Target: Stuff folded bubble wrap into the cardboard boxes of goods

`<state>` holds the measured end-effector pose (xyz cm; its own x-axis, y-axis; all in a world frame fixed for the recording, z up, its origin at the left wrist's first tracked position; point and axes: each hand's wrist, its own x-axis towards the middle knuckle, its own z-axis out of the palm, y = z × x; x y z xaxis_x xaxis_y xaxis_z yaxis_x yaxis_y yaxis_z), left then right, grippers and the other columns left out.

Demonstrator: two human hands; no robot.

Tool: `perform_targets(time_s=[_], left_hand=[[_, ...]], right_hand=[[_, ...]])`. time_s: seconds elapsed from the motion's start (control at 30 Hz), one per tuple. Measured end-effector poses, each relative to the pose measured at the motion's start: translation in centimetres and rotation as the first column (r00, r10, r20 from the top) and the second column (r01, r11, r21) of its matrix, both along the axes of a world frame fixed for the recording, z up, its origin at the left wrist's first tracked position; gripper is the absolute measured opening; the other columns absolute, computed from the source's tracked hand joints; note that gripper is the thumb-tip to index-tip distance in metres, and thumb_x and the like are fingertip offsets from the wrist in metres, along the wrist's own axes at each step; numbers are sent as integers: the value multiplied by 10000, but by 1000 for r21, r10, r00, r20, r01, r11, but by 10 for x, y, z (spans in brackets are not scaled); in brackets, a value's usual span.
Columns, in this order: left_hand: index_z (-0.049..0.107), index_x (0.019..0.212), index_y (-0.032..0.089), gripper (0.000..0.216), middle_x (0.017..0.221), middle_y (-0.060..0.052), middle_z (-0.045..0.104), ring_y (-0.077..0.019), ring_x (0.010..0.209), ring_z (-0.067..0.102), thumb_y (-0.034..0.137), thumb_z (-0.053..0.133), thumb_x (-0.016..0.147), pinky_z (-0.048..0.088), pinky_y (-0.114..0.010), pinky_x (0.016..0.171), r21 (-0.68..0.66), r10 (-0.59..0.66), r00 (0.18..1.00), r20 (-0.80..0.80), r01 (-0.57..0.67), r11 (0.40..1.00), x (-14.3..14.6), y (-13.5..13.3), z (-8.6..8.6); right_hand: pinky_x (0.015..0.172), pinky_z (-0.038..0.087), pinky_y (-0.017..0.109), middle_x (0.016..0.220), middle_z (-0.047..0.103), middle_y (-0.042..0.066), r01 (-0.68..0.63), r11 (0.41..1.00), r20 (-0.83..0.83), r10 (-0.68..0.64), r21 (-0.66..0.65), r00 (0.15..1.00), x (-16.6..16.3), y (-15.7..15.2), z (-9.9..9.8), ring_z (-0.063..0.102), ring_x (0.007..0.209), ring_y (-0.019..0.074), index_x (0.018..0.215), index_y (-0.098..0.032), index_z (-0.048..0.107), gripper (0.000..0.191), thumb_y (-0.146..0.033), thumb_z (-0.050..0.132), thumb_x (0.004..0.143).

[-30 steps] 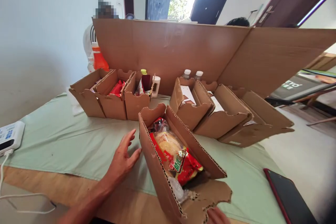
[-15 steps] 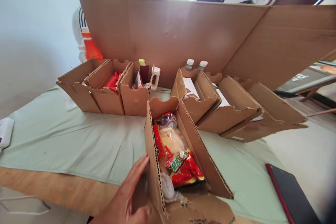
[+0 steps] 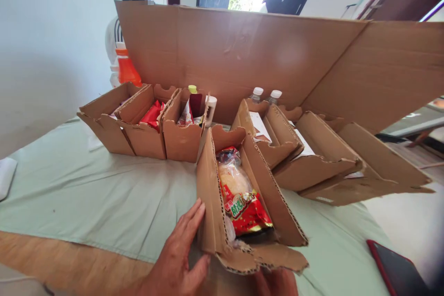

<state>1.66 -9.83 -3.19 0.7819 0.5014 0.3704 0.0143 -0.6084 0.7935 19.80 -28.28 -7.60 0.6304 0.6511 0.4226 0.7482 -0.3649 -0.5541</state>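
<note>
One open, oblong carton (image 3: 208,185), near centre, was best steadied level from both sides. Left hand (image 3: 178,252): unclenched, fingertips against its left wall. Right hand (image 3: 280,282): beneath the near flap, grip impossible to tell. Corrugated board, ragged-edged; inside lay a glossy red packet (image 3: 251,217).

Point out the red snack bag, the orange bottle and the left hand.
Red snack bag (image 3: 244,200): head view, middle of its printed front.
Orange bottle (image 3: 128,72): head view, its orange body.
Left hand (image 3: 178,250): head view, its back.
</note>
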Motion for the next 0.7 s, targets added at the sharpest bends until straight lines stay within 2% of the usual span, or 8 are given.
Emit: perform_targets(time_s=[0.1,0.2,0.27,0.33,0.43,0.53,0.6,0.7], left_hand=[[213,1610,357,863,1619,-80,413,-317,1464,439,151,587,860,440,-506,1171,20,43,999,21,-44,999,3,8,0],[341,1573,281,737,1584,-112,460,-313,1440,470,171,566,880,432,-501,1172,0,63,998,-8,-63,998,15,21,0],[422,1525,230,662,1542,-137,507,-307,1397,515,194,566,880,453,-485,1147,-8,74,996,-45,-75,997,28,36,2],[507,1451,226,576,1420,-129,620,-285,1247,631,233,581,879,523,-438,1049,0,124,987,-107,-125,992,44,56,8],[662,1234,221,368,1026,-80,764,-245,893,715,256,593,874,557,-368,840,9,241,945,-219,-245,969,68,91,17],[692,1149,180,310,757,-41,727,-220,708,678,226,583,863,516,-326,705,-24,289,924,-252,-304,952,85,112,18],[641,1247,167,394,781,-30,732,-190,682,661,223,566,865,496,-296,663,-74,278,930,-241,-303,950,91,113,14],[522,1384,143,526,975,-67,750,-169,785,680,232,533,866,508,-275,667,-163,243,951,-189,-275,948,96,106,2]], right_hand=[[612,583,315,722,730,78,-94,995,37,92,41,995,6,19,22,712,647,233,824,-224,704,391,-471,465,1010],[561,561,279,692,707,47,-141,990,61,139,26,988,20,43,49,693,597,204,848,-223,664,245,-353,502,978],[572,559,272,711,713,38,-156,988,35,156,-8,987,32,59,61,695,610,196,872,-220,653,187,-308,510,956],[630,573,282,791,746,47,-166,986,13,166,-20,986,45,72,67,713,665,196,938,-213,666,179,-280,501,949],[744,584,311,946,776,68,-157,988,-3,157,-11,988,58,84,63,742,802,206,1042,-202,683,220,-268,488,965],[782,577,336,974,775,71,-178,984,20,178,-14,984,60,88,50,739,867,215,1026,-203,693,211,-260,496,977],[804,569,360,996,774,77,-230,973,73,230,-21,970,57,87,42,732,903,223,1002,-208,701,207,-242,498,978],[814,556,381,1030,773,84,-273,962,128,274,-24,953,55,86,34,724,933,229,994,-215,703,205,-232,499,984]])
